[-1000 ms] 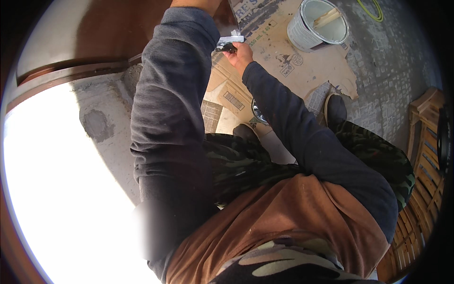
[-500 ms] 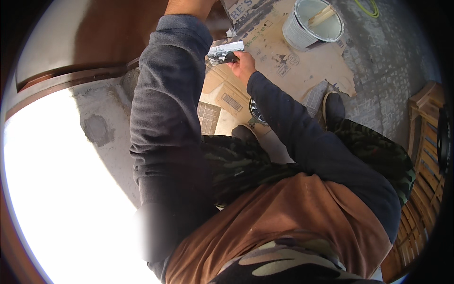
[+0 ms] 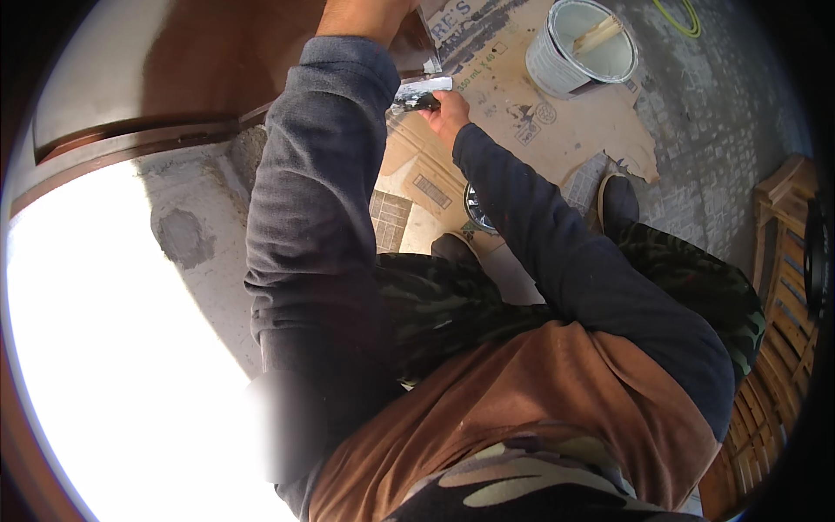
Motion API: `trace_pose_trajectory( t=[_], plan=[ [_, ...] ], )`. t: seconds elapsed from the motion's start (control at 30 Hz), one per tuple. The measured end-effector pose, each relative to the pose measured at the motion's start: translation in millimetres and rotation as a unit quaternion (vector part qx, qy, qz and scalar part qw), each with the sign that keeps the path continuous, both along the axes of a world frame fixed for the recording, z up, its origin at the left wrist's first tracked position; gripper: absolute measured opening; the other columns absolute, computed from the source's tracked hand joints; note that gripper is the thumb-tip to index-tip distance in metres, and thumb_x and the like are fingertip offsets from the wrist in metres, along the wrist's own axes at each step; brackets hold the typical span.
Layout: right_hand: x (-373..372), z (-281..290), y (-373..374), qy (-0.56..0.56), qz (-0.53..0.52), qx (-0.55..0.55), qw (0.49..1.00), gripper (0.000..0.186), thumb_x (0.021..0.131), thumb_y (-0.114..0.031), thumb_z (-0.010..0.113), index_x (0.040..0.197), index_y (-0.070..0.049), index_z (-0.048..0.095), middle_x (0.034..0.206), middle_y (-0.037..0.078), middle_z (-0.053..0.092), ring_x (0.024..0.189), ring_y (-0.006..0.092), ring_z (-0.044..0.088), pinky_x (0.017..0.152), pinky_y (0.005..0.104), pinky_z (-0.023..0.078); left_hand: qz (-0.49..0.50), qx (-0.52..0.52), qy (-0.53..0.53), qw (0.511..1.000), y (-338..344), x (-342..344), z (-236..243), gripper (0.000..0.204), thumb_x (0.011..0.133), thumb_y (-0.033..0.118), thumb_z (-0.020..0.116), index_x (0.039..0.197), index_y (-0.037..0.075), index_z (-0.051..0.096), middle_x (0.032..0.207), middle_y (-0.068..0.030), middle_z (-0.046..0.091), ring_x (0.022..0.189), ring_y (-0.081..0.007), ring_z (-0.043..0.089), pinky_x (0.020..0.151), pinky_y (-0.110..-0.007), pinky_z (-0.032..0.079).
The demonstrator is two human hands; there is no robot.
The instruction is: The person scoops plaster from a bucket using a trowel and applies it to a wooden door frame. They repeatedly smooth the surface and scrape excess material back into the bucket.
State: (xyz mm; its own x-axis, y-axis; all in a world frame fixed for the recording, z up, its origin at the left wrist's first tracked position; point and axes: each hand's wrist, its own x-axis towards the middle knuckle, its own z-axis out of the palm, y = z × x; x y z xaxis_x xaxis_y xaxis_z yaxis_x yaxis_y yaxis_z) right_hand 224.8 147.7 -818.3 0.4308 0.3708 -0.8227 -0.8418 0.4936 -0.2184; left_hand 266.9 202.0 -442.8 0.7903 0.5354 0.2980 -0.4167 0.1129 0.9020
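Note:
My right hand (image 3: 450,115) is closed around a wide, flat scraper (image 3: 416,101), dark with white smears and a pale strip along its far edge. It is held above the cardboard, beside the lower corner of a glossy brown panel (image 3: 204,65). My left hand (image 3: 361,19) reaches to the top edge over that panel. Its fingers lie mostly out of the picture, so what they hold or touch is hidden. Part of the scraper's left end is behind my left sleeve. A small open tin (image 3: 475,209) stands between my feet, partly covered by my right forearm.
A large white bucket (image 3: 554,65) with wooden sticks in it stands on flattened cardboard (image 3: 500,83). Behind it lies a yellow-green hose (image 3: 681,24). Slatted wooden furniture (image 3: 778,270) is at the right. Bright sunlight washes out the floor at the left.
The whole view has shifted slightly, so things appear a little lower and to the right. My left forearm is a bit further right; my right hand keeps its hold on the scraper.

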Motion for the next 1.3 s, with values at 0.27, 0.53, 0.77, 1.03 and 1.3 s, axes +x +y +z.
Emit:
trace_pose_trajectory(
  t=[0.27,0.53,0.77,1.03,1.3],
  plan=[
    [0,14,6,-0.072,-0.009,0.022,0.997,0.028,0.095,0.003,0.05,0.122,-0.004,0.053,0.119,0.015,0.059,0.109,0.0331,0.06,0.096,0.0576,0.05,0.007,-0.022,0.023,0.999,-4,-4,3,0.029,0.101,0.018,0.049,0.115,-0.002,0.064,0.105,-0.0065,0.068,0.093,-0.016,0.062,0.087,-0.03,0.047],
    [12,61,-12,-0.164,0.05,0.06,0.983,0.028,0.093,0.004,0.052,0.117,-0.009,0.056,0.113,0.009,0.063,0.099,0.0262,0.062,0.088,0.0504,0.051,0.011,0.018,0.032,0.999,1,-2,-2,0.028,0.101,0.018,0.051,0.115,-0.003,0.063,0.105,-0.0064,0.068,0.092,-0.0156,0.061,0.085,-0.03,0.047],
    [50,112,-123,-0.149,0.12,0.019,0.981,0.018,0.086,0.0,0.06,0.103,-0.006,0.061,0.101,0.007,0.066,0.085,0.0201,0.065,0.074,0.0377,0.054,-0.057,-0.083,0.045,0.994,0,-29,1,0.035,0.105,0.026,0.049,0.122,-0.002,0.061,0.111,-0.0067,0.069,0.091,-0.0162,0.065,0.087,-0.029,0.051],
    [67,281,-168,-0.676,0.233,-0.013,0.699,0.024,0.088,0.004,0.062,0.108,-0.006,0.072,0.107,0.006,0.07,0.097,0.0185,0.065,0.088,0.0341,0.052,-0.003,-0.246,0.168,0.955,7,-165,-70,0.031,0.104,0.021,0.051,0.123,-0.002,0.059,0.108,-0.011,0.07,0.089,-0.0164,0.072,0.081,-0.031,0.061],
    [58,374,-128,-0.914,0.398,-0.074,-0.019,0.044,0.074,0.01,0.062,0.106,-0.016,0.076,0.108,-0.005,0.073,0.096,0.0225,0.061,0.084,0.0354,0.044,0.113,-0.241,0.135,0.955,0,-182,-89,0.024,0.1,0.019,0.055,0.114,0.0,0.06,0.098,-0.0064,0.067,0.074,-0.0124,0.068,0.064,-0.028,0.06]
  ],
)
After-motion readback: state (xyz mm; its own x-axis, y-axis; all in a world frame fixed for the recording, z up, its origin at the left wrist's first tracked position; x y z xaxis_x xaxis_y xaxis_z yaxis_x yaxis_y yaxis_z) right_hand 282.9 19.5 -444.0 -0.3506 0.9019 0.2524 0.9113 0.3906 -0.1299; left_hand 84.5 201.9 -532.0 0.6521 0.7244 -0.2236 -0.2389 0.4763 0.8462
